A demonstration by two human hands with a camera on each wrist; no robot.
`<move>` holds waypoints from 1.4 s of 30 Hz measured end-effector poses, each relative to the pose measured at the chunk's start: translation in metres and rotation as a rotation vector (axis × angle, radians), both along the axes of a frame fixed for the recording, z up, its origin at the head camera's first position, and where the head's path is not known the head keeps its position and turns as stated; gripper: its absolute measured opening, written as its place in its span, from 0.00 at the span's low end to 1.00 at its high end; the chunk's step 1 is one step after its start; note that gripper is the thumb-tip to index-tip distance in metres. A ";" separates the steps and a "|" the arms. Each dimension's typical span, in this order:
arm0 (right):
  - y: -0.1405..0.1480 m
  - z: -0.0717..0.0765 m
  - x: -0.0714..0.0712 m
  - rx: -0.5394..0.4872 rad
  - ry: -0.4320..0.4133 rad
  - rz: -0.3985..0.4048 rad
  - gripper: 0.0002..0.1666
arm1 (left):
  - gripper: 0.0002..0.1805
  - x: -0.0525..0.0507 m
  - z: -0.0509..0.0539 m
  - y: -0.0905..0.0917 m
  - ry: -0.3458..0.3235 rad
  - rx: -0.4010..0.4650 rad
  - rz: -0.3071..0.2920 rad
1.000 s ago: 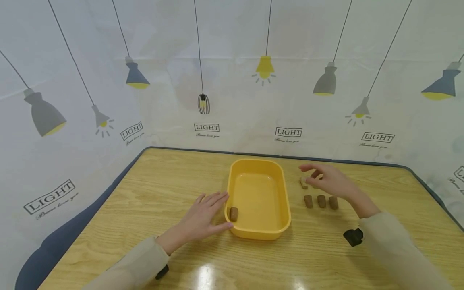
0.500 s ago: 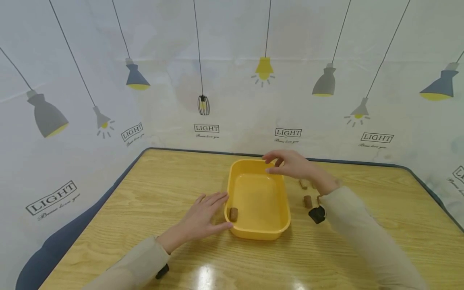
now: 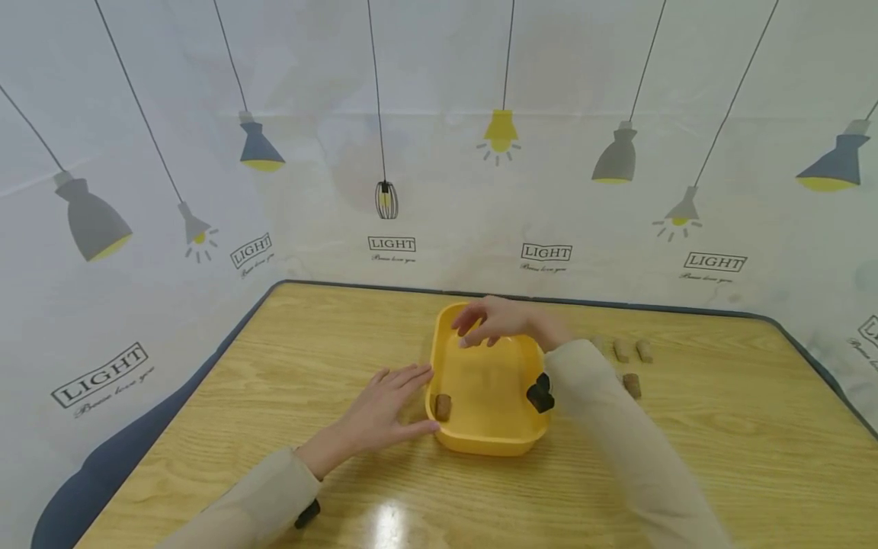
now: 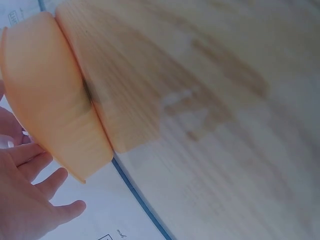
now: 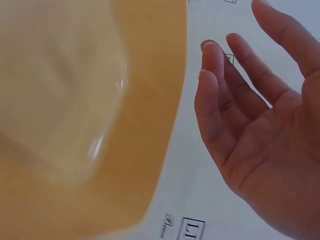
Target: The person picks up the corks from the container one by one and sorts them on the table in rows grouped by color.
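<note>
A yellow rectangular tub (image 3: 490,446) stands on the wooden table, its inner wall (image 5: 150,120) large in the right wrist view. One small brown cork-like stopper (image 3: 443,407) is inside it, at the near left corner. My left hand (image 3: 380,412) has its fingers spread along the tub's left rim; the left wrist view shows those fingers (image 4: 42,167) near the outer wall (image 4: 55,95). Over the far part of the tub hovers my right hand (image 3: 497,319). Its fingers are loosely bent, the thumb apart, and the right wrist view shows nothing in the palm (image 5: 275,155).
To the right of the tub lie two paler stoppers (image 3: 620,351) and a darker brown stopper (image 3: 631,386). My right sleeve (image 3: 617,427) hides part of that group. A printed white backdrop (image 3: 453,191) rises behind the table's dark far edge.
My right hand has moved left from the stoppers to above the tub, its forearm now crossing the tub's right side. My left hand has stayed at the rim.
</note>
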State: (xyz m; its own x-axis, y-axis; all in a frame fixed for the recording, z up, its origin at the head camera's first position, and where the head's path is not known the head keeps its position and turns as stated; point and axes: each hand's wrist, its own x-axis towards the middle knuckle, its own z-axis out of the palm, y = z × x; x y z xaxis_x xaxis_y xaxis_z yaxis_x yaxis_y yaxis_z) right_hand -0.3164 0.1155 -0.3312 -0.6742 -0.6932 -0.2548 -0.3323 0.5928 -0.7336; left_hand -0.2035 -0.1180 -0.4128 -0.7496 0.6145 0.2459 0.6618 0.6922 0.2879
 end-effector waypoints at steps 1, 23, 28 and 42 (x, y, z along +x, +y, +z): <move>-0.002 -0.003 -0.001 0.010 -0.030 -0.002 0.26 | 0.43 0.000 0.000 0.000 0.000 0.000 -0.001; -0.023 -0.052 0.007 0.167 -0.345 0.076 0.21 | 0.42 0.001 0.001 -0.001 0.009 0.009 0.000; -0.025 -0.058 0.009 0.155 -0.361 0.097 0.22 | 0.43 0.001 0.001 -0.001 0.008 0.004 0.000; -0.033 -0.064 0.014 0.225 -0.357 0.108 0.20 | 0.43 0.000 0.000 -0.001 0.016 0.001 -0.001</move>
